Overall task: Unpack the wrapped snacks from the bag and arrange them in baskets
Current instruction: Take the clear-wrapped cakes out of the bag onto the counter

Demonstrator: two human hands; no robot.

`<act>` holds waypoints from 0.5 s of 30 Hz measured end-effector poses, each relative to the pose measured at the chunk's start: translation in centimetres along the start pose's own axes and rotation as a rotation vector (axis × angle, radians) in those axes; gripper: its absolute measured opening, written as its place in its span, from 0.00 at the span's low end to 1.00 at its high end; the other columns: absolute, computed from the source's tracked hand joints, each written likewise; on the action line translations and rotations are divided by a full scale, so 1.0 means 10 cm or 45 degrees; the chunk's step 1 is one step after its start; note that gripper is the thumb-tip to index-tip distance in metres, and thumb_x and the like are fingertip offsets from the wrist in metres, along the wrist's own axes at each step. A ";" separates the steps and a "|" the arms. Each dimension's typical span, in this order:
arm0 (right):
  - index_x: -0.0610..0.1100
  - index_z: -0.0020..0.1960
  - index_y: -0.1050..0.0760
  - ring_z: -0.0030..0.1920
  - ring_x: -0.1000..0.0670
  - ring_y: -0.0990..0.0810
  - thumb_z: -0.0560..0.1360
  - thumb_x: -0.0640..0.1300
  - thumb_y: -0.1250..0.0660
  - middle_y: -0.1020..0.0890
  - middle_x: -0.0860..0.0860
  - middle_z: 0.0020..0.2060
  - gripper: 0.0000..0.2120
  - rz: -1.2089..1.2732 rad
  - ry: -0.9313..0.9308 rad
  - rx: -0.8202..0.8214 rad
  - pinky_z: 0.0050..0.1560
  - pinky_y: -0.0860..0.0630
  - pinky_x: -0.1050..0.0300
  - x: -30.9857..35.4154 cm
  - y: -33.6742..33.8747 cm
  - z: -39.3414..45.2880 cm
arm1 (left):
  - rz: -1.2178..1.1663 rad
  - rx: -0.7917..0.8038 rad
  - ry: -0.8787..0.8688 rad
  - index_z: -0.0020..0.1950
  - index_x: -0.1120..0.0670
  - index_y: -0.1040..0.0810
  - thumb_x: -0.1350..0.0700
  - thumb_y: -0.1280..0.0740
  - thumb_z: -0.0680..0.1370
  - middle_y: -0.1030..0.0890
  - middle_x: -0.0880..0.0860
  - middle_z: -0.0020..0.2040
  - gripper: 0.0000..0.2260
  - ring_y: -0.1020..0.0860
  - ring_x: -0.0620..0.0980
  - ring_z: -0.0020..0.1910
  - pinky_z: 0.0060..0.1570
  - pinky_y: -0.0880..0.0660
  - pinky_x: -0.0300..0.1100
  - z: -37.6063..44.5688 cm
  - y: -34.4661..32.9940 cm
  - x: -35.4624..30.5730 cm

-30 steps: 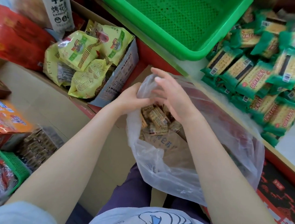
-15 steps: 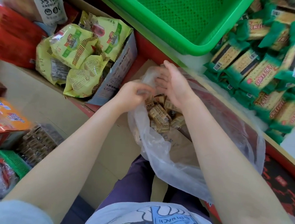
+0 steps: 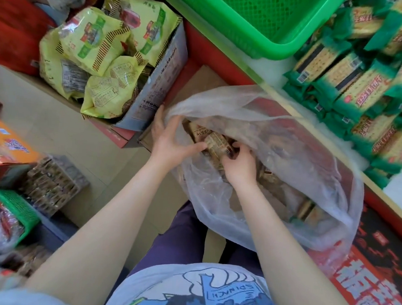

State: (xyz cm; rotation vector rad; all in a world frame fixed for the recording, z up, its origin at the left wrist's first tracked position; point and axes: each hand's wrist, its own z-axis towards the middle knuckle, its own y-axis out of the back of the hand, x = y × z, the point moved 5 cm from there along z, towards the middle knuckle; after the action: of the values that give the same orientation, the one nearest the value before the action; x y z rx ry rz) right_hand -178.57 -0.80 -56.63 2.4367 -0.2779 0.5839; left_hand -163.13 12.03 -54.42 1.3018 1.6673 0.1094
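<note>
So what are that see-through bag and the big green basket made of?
The bag looks like thin, soft plastic film: cloudy-clear, wrinkled, with the snacks showing through. The green basket looks like rigid moulded plastic: glossy smooth rim, fine mesh grid across its floor.

- The bag (image 3: 280, 144) was thin, translucent plastic film, crinkled and faintly glossy.
- The far basket (image 3: 230, 17) was bright green moulded plastic mesh.
- The yellow packets (image 3: 95, 40) at far left were shiny foil-like wrap.
- Their box (image 3: 158, 76) was matt cardboard.
</note>
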 end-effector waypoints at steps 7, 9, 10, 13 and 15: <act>0.45 0.72 0.35 0.72 0.39 0.34 0.75 0.49 0.27 0.36 0.41 0.72 0.30 -0.324 0.164 -0.112 0.65 0.29 0.45 -0.11 -0.35 0.16 | -0.100 0.056 0.045 0.77 0.45 0.36 0.44 0.21 0.69 0.56 0.50 0.82 0.41 0.54 0.49 0.80 0.72 0.49 0.43 -0.06 -0.04 0.07; 0.43 0.68 0.32 0.69 0.38 0.32 0.74 0.51 0.26 0.33 0.41 0.69 0.28 -0.320 0.194 -0.101 0.63 0.27 0.45 -0.11 -0.33 0.11 | -0.088 0.067 0.048 0.78 0.45 0.38 0.44 0.21 0.69 0.56 0.49 0.82 0.42 0.53 0.48 0.80 0.70 0.49 0.41 -0.09 -0.03 0.07; 0.43 0.66 0.30 0.67 0.39 0.31 0.73 0.53 0.26 0.32 0.41 0.68 0.28 -0.275 0.202 -0.068 0.63 0.27 0.45 -0.12 -0.30 0.06 | -0.085 0.070 0.045 0.79 0.45 0.39 0.43 0.22 0.70 0.56 0.50 0.82 0.42 0.53 0.48 0.80 0.70 0.50 0.41 -0.11 -0.03 0.07; 0.46 0.66 0.29 0.62 0.45 0.27 0.70 0.54 0.25 0.27 0.45 0.63 0.29 -0.069 0.177 0.056 0.60 0.25 0.48 -0.17 -0.13 -0.19 | 0.013 -0.011 0.023 0.76 0.45 0.34 0.41 0.23 0.70 0.52 0.55 0.82 0.37 0.52 0.55 0.80 0.76 0.49 0.52 -0.22 0.02 0.04; 0.50 0.67 0.28 0.59 0.50 0.24 0.69 0.54 0.23 0.24 0.50 0.60 0.29 0.087 0.170 0.108 0.55 0.25 0.56 -0.23 0.06 -0.40 | 0.221 -0.196 -0.127 0.71 0.48 0.27 0.40 0.25 0.72 0.45 0.60 0.80 0.30 0.47 0.59 0.79 0.76 0.47 0.56 -0.40 0.07 -0.08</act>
State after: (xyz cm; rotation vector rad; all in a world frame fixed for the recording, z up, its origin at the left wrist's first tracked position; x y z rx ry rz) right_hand -182.18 1.34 -54.57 2.4636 -0.2870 0.7998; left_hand -165.59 13.58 -51.40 1.3115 1.4318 0.2670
